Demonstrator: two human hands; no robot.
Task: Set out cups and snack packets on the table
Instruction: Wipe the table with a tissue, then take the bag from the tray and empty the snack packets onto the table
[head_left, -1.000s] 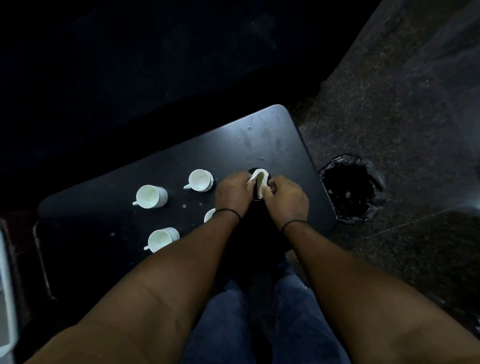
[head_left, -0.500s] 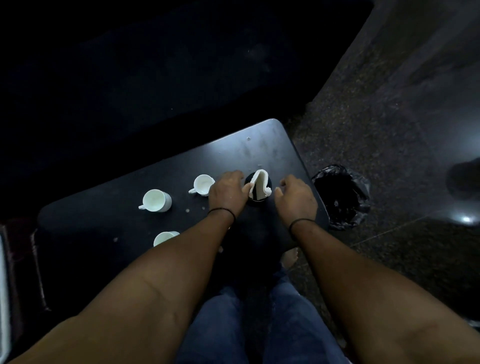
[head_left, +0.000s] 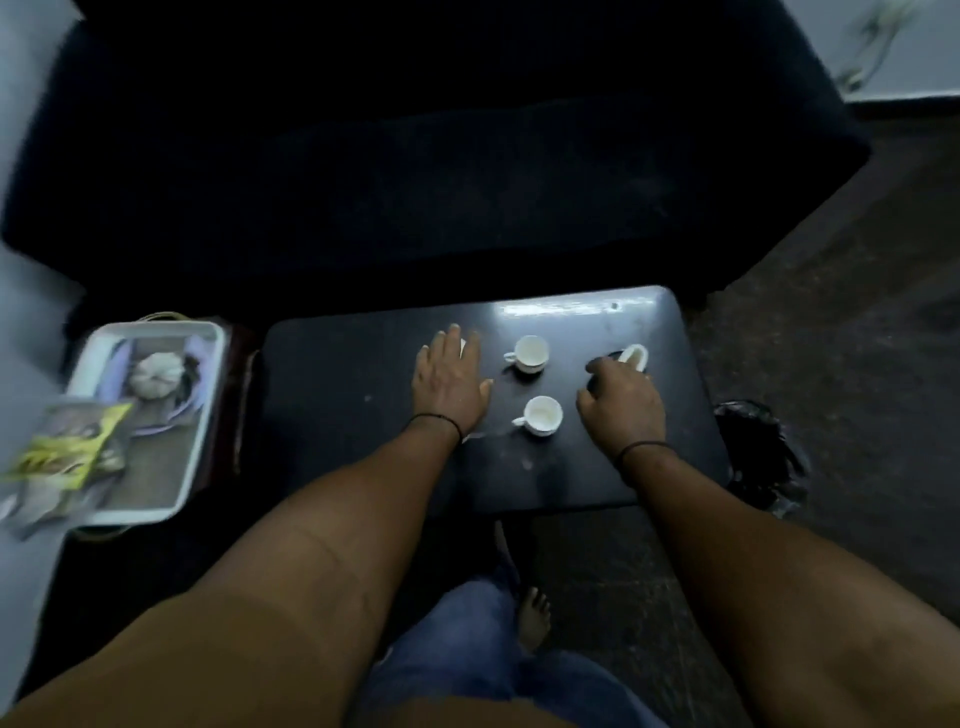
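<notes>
In the head view, the dark table (head_left: 337, 395) fills the middle of the frame. Two white cups stand on it at centre: the upper cup (head_left: 530, 353) and the lower cup (head_left: 542, 415), apart from each other. The left hand (head_left: 451, 382) lies over the table with fingers straight and spread, holding nothing; slivers of white at its edges may be further cups, but that cannot be told. The right hand (head_left: 623, 402) hangs loosely curled, gripping nothing, just below a white folded packet (head_left: 636, 356) standing in a dark holder. At the left edge, a yellow snack packet (head_left: 70, 447) rests blurred on a white tray (head_left: 208, 410) beside the table. Cups appear set out; snack packets seemingly remain to be brought over.
</notes>
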